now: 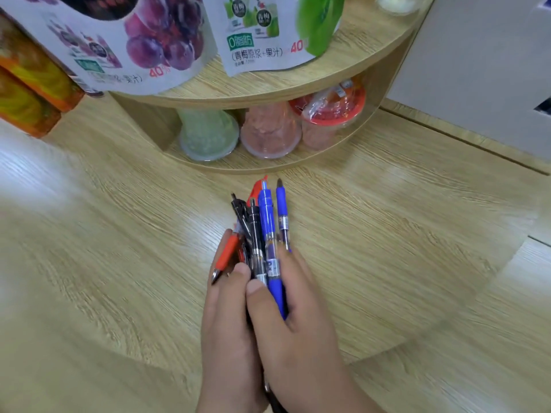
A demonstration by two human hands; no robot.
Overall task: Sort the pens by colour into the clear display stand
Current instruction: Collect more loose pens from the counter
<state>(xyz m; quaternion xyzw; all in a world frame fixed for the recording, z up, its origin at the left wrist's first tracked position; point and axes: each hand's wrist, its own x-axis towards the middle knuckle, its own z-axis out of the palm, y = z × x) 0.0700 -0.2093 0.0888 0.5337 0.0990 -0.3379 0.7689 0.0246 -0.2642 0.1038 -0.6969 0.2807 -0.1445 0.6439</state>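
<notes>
Bundle of pens [264,234] clasped between left hand [226,329] and right hand [301,320], pressed side by side above the wooden desk [387,234], wrists entering from the bottom edge. Left fingers [241,271] curled round a red pen [227,253] and the black pens [253,231], right fingers [298,263] wrapped round the blue pens [269,234], both thumbs laid over the barrels. Far ends fanned out towards a curved wooden shelf [268,84] sheltering lidded plastic cups [268,135].
</notes>
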